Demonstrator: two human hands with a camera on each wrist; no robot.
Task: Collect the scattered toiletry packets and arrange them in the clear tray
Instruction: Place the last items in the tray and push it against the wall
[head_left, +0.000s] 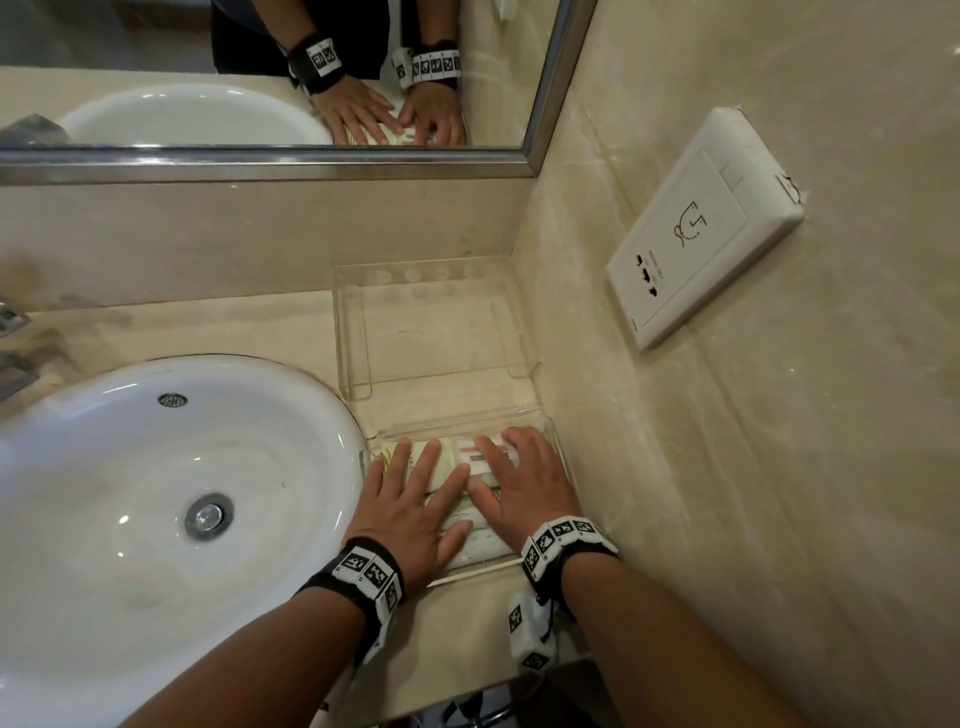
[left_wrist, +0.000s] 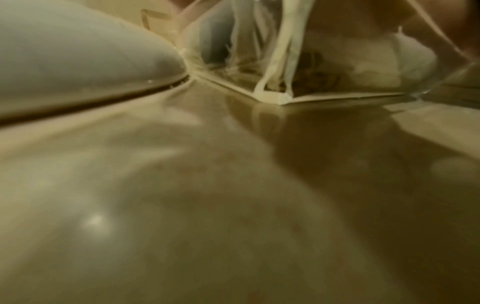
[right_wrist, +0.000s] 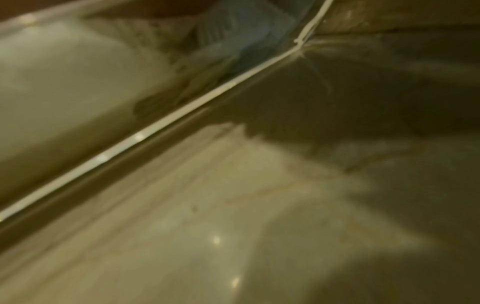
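sink (head_left: 156, 467) left, wall (head_left: 649, 415) right hem the tray (head_left: 558, 441); front approach open

Your left hand (head_left: 415, 499) and right hand (head_left: 519, 483) lie flat over the toiletry packets (head_left: 441, 462), so you cannot count them or read their print. The clear tray (head_left: 563, 457) shows only edges; its near wall is hard to trace. In both wrist views the worktop (left_wrist: 182, 205) is a blur, and your fingers cannot be made out. The tap (head_left: 10, 338) is cut off at the left edge.
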